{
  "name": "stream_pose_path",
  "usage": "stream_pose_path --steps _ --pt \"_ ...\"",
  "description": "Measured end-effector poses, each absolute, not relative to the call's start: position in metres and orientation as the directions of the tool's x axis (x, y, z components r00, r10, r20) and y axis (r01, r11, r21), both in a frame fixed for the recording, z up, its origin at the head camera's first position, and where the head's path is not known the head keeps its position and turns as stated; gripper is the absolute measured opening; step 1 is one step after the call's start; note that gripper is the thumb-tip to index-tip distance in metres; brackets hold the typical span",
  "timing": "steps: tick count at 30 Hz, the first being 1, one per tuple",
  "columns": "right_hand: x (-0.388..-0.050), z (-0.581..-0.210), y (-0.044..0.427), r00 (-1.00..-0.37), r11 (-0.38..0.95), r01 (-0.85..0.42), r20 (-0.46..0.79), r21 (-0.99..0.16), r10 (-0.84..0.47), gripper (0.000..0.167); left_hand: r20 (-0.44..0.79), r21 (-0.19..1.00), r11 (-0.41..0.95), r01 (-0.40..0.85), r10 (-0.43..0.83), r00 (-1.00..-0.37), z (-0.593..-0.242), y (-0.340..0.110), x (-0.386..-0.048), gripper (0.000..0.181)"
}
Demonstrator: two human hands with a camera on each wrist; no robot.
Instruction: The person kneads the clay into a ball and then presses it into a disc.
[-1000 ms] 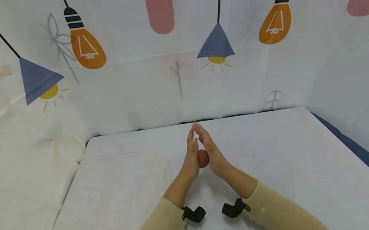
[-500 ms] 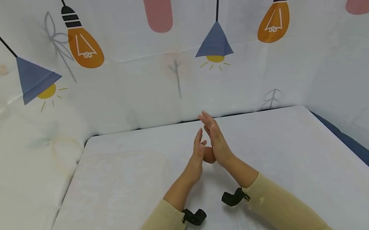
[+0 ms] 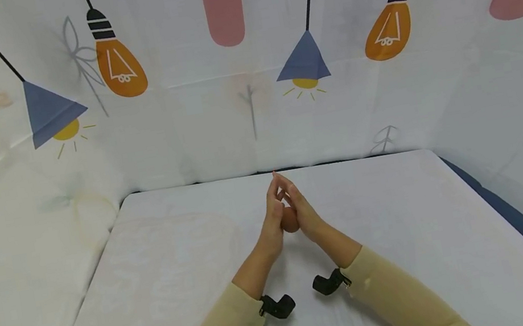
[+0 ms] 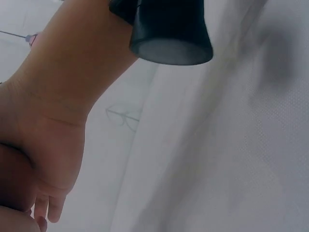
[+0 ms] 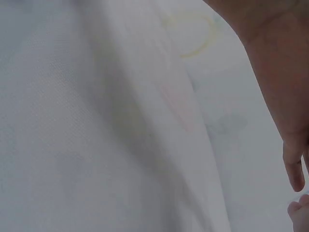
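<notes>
A small brown ball (image 3: 289, 220) is between the two palms, above the white table. The left hand (image 3: 270, 227) presses it from the left and the right hand (image 3: 305, 216) from the right, with fingers extended and leaning together so that the tips meet at the top. In the left wrist view, the ball (image 4: 14, 179) appears at the left edge against a palm. The right wrist view shows parts of hands at its right edge; the ball cannot be made out there.
The white-covered table (image 3: 182, 280) spreads under both forearms. Behind it hangs a white cloth (image 3: 192, 122) printed with lamps and bulbs. A small black camera sits at each wrist, the left (image 3: 278, 306) and the right (image 3: 328, 283).
From reaching farther forward and higher than the left, the right hand has moved back level with it. The ball has shifted slightly left between the palms, and the fingertips meet again.
</notes>
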State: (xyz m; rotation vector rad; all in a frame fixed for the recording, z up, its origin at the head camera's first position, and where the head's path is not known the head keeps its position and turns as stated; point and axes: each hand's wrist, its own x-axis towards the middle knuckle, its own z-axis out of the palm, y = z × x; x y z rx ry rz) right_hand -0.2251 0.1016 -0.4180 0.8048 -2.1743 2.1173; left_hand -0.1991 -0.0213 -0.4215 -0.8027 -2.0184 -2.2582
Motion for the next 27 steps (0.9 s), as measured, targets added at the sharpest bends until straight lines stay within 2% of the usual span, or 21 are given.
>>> stream_pose_path --steps 9,15,19,23,27 --pt "-0.211 -0.418 0.090 -0.827 -0.080 -0.423 0.420 -0.903 -0.372 0.068 0.390 0.920 -0.054 0.388 0.199 -0.899 -0.420 -0.023 -0.203 0.099" --pt "-0.205 -0.408 0.089 -0.805 -0.122 -0.478 0.489 -0.870 -0.336 0.080 0.346 0.936 -0.028 0.350 0.231 -0.909 -0.423 -0.026 -0.207 0.098" --pt "-0.209 -0.402 0.093 -0.832 -0.182 -0.447 0.482 -0.876 -0.276 0.086 0.325 0.944 -0.047 0.326 0.300 -0.897 -0.423 -0.027 -0.207 0.092" --pt "-0.214 -0.397 0.097 -0.880 -0.279 -0.364 0.427 -0.889 -0.211 0.078 0.347 0.938 -0.124 0.325 0.358 -0.867 -0.424 -0.025 -0.205 0.082" --pt "-0.218 -0.395 0.101 -0.908 -0.318 -0.314 0.381 -0.895 -0.177 0.074 0.333 0.943 -0.153 0.296 0.396 -0.856 -0.423 -0.022 -0.200 0.086"
